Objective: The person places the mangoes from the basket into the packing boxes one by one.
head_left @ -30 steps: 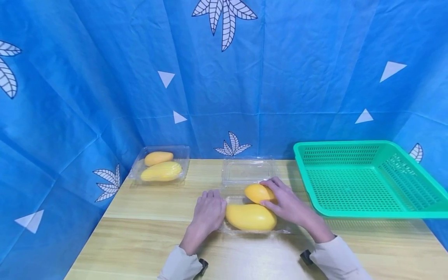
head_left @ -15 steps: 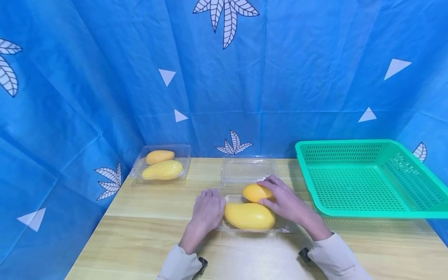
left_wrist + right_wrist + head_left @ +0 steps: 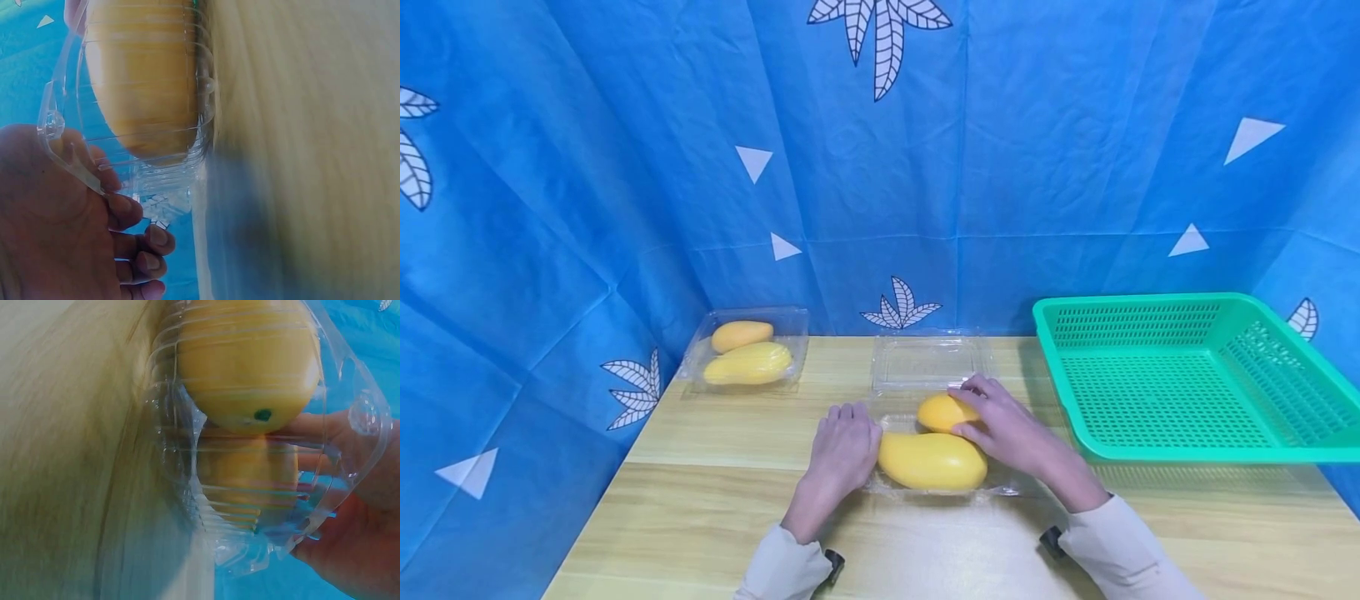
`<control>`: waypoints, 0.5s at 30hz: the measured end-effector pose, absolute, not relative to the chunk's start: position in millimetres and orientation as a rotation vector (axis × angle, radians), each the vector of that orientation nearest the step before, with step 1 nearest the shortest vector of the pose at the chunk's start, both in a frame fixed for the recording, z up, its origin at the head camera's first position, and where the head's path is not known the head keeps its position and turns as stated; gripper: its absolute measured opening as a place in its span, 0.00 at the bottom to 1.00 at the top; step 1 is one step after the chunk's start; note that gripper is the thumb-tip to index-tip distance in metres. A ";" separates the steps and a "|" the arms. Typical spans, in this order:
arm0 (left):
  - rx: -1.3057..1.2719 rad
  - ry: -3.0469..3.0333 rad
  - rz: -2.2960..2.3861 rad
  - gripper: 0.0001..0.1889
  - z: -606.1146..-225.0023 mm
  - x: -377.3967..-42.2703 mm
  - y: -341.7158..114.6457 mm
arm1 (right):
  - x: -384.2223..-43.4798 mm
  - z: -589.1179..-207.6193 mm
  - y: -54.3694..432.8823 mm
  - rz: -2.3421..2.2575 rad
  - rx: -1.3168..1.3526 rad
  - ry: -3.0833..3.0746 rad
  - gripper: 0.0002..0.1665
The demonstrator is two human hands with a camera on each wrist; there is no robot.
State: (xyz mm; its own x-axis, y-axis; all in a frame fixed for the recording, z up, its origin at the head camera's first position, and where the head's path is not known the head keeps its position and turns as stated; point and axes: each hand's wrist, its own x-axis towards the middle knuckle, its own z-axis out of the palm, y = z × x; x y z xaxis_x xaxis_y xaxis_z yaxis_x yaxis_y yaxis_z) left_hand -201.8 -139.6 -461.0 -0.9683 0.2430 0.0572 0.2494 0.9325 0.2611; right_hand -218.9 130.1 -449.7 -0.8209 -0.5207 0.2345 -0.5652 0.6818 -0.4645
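An orange-yellow mango [image 3: 938,412] lies at the back of a clear plastic clamshell box [image 3: 1003,488], and my right hand [image 3: 1011,429] grips its right end. In front of it, inside the same box, sits a larger yellow mango [image 3: 932,462]; a green spot marks its end in the right wrist view. My left hand [image 3: 844,446] is at the box's left side, where its thumb and finger pinch the clear rim [image 3: 81,172] in the left wrist view. The box's lid [image 3: 928,360] is folded back, away from me.
A second clear box [image 3: 797,325] at the back left holds two more yellow fruits [image 3: 747,365]. To the right stands a green perforated basket [image 3: 1195,454]. A blue patterned curtain [image 3: 880,167] rises behind the wooden table [image 3: 700,500].
Both hands keep their places at the box. The right hand and the smaller mango have shifted very slightly left; the view itself has moved a little.
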 end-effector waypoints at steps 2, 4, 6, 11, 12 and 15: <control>-0.390 -3.061 -0.422 0.14 -460.9 -201.7 -140.2 | -218.9 -449.3 129.7 0.804 0.899 -2.811 0.34; -0.393 -3.055 -0.420 0.14 -460.7 -201.6 -140.7 | -219.0 -448.9 129.4 0.794 0.889 -2.816 0.34; -0.394 -3.052 -0.419 0.15 -460.2 -201.7 -141.1 | -219.0 -448.6 129.2 0.792 0.881 -2.824 0.33; -0.400 -3.045 -0.416 0.15 -459.3 -201.6 -142.3 | -220.5 -448.5 130.3 0.858 0.854 -2.787 0.30; -0.403 -3.043 -0.416 0.15 -459.3 -201.4 -142.7 | -221.2 -448.6 130.6 0.878 0.844 -2.766 0.28; -0.411 -3.033 -0.417 0.15 -459.4 -200.9 -143.8 | -224.0 -449.0 131.5 0.943 0.785 -2.695 0.24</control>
State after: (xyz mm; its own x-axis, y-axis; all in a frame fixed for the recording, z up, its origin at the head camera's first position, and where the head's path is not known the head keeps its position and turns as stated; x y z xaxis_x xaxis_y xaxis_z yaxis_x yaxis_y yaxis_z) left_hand -200.9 -143.8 -459.4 -0.9633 0.2537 0.0873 0.2679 0.9283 0.2578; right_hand -224.0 131.5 -449.0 -0.8445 -0.4213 0.3307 -0.5356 0.6593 -0.5276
